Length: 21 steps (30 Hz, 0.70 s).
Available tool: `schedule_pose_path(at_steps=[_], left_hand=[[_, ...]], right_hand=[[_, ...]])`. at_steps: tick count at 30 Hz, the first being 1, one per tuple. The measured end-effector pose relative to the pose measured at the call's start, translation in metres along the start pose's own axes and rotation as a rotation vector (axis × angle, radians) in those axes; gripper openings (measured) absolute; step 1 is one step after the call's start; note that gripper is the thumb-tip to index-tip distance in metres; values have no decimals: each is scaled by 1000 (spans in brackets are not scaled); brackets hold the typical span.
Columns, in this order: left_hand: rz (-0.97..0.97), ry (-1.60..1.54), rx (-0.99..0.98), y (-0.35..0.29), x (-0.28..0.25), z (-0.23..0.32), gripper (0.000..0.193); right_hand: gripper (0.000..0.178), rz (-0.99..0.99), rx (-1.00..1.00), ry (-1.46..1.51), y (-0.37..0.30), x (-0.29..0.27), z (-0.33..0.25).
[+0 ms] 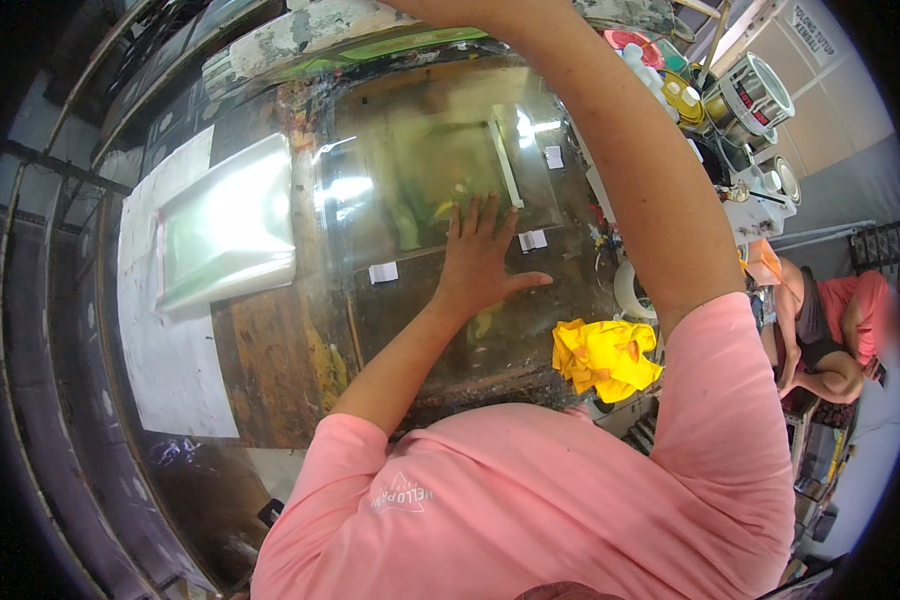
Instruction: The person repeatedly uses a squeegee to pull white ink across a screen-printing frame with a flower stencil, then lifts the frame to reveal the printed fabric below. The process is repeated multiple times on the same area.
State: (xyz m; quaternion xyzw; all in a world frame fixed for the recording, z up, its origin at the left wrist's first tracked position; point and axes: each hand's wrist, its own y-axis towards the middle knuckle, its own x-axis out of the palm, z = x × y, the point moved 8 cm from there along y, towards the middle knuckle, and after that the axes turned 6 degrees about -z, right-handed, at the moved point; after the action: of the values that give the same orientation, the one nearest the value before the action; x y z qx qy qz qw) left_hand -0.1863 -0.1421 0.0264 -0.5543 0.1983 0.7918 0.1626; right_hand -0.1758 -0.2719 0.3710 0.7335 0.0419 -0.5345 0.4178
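My left hand [482, 258] lies spread, fingers apart, near the front edge of a clear, shiny sheet [420, 160] on a dark, stained worktop. It holds nothing. Under or on the sheet, a pale narrow strip [505, 163] runs just beyond my fingertips. Small white pieces [383, 272] sit around that area, one of them [533, 240] close to my thumb. My right arm [610, 130] stretches forward across the right side. The right hand [440, 8] is mostly cut off by the top edge, so its fingers are hidden.
Left of the sheet, a stack of glossy clear film [228, 225] rests on white paper [160, 350]. A crumpled yellow cloth [607, 358] lies near my body. Cans and tubs [750, 100] crowd the right side. Another person [835, 335] sits at far right. Metal rails [55, 270] stand left.
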Motion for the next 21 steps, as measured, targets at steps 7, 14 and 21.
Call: schedule_pose_path(at_steps=[7, 14, 21], left_hand=[[59, -70, 47, -1, 4, 0, 116], [98, -188, 62, -5, 5, 0, 110], [57, 52, -35, -10, 3, -2, 113]], right_hand=[[64, 40, 0, 15, -4, -1, 0], [65, 20, 12, -13, -7, -1, -6], [65, -4, 41, 18, -10, -1, -6]])
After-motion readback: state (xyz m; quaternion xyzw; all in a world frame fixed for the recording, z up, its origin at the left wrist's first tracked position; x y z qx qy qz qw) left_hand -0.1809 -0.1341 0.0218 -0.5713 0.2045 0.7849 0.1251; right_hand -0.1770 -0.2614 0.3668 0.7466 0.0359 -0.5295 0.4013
